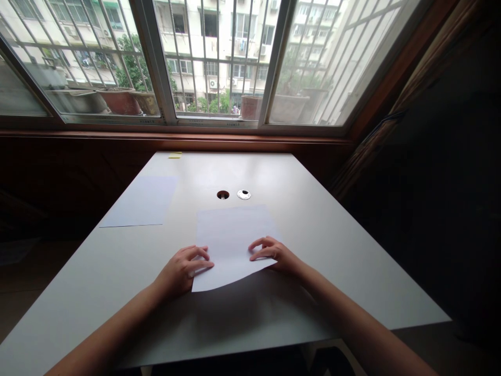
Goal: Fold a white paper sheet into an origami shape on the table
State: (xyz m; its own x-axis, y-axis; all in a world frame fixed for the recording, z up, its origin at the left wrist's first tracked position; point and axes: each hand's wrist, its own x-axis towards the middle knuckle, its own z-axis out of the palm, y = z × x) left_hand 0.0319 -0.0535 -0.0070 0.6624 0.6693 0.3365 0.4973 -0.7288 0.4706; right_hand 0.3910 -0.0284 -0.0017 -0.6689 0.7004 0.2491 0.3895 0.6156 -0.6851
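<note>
A sheet of white paper [235, 230] lies in front of me, its near edge lifted and curved above the white table [313, 230]. At its left edge, my left hand [188, 266] grips the sheet, with the thumb and fingers on top and the rest of the hand beside and beneath. My right hand [274, 253] holds the right edge near the close corner, fingers bent over the surface. The undersides of both hands are partly hidden. A shadow falls on the table below the raised edge.
Another stack or sheet of paper [139, 203] lies at the table's left side. A round cable hole [223, 195] and its loose-looking cover ring [243, 195] are beyond my sheet. Yellow sticky notes [175, 155] sit at the far edge, below a barred window [219, 62].
</note>
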